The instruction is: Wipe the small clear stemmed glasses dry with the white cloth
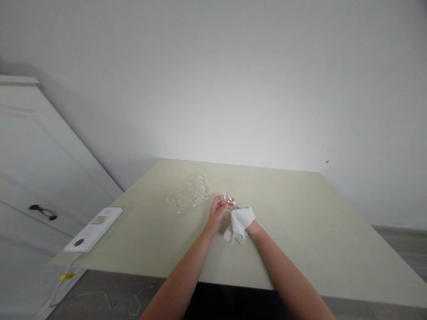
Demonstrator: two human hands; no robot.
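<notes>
Both hands meet near the table's [300, 231] middle: my left hand [217, 214] grips a small clear glass [228, 202], and my right hand [249, 226] is wrapped in a white cloth [239, 223] against it. Light, slippery and fragile, I'd judge, so best held by the bowl. More glasses [190, 192] stand at ten o'clock; a white power strip [93, 229] lies at nine.

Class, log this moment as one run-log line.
left hand: holds glass | right hand: wrapped in white cloth, at glass | other glasses: upright on table
</notes>
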